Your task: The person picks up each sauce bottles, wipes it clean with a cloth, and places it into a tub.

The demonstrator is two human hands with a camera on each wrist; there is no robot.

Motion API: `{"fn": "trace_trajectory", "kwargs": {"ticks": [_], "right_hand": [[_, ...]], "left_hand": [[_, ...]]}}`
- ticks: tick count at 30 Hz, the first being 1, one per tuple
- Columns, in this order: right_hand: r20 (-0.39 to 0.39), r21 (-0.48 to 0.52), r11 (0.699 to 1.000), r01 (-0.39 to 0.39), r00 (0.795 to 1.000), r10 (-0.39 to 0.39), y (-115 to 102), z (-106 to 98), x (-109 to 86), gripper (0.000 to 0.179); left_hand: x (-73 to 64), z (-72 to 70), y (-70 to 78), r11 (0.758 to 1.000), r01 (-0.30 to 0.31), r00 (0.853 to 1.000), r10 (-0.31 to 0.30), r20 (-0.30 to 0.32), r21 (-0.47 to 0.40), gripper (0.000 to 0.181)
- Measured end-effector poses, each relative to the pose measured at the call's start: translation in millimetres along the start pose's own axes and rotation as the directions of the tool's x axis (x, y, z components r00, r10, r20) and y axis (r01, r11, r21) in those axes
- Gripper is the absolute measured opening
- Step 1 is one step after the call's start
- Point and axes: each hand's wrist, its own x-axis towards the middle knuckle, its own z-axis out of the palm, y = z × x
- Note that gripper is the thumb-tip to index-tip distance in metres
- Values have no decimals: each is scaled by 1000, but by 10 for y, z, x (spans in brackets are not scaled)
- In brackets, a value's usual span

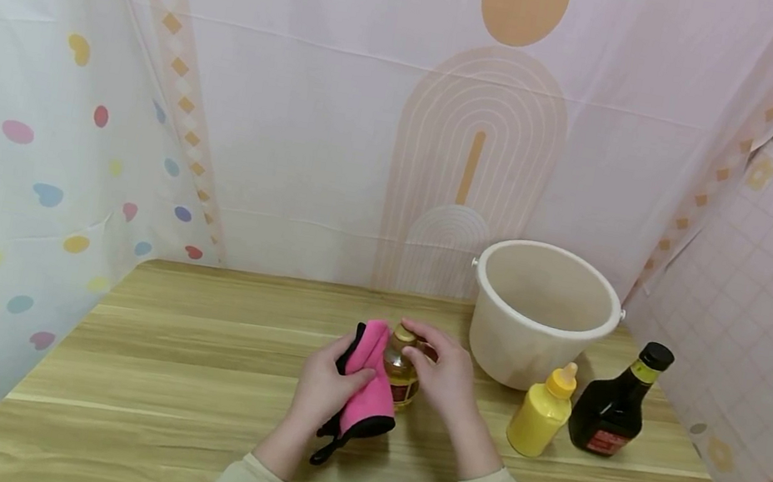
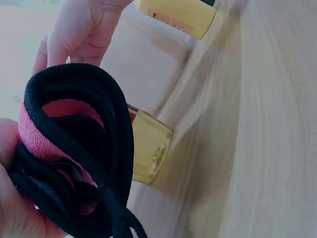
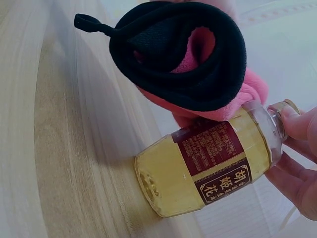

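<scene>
Bunched in my left hand (image 1: pixel 325 387) is a pink cloth (image 1: pixel 371 395) with black edging and a hanging loop; its rolled end faces the left wrist camera. A glass bottle of yellow oil (image 3: pixel 218 158) stands beside it, upright over the table, with a dark red and black label. Fingers and thumb of my right hand (image 1: pixel 445 372) grip this bottle at its gold cap and neck. The pink cloth (image 3: pixel 237 99) lies against the upper side of the bottle in the right wrist view. From the head, cloth and left hand cover part of the bottle.
At the back right of the wooden table (image 1: pixel 200 363) stands a cream bucket (image 1: pixel 513 354) with a wide rim. In front of it are a yellow squeeze bottle (image 1: pixel 536 421) with a pointed nozzle and a dark sauce bottle (image 1: pixel 605 415) with a black cap. Patterned curtains (image 1: pixel 297 134) enclose the table.
</scene>
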Motion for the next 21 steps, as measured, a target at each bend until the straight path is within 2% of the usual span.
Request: {"fn": "trace_trajectory", "kwargs": {"ticks": [10,15,21], "right_hand": [[0,-13,1000,-22,1000,22,-9,7,-2,35],[-1,-20,999,-33,999,33,-2,12,1,34],[-2,-18,1000,-4,1000,4,-1,6,-1,35]], "left_hand": [[26,-1,-122,994,111,993,-111,40,4,54],[54,-9,-142,992,123,991,-125,56,30,51],[71,-16,-136,989,140,987,-143,72,41,56]]}}
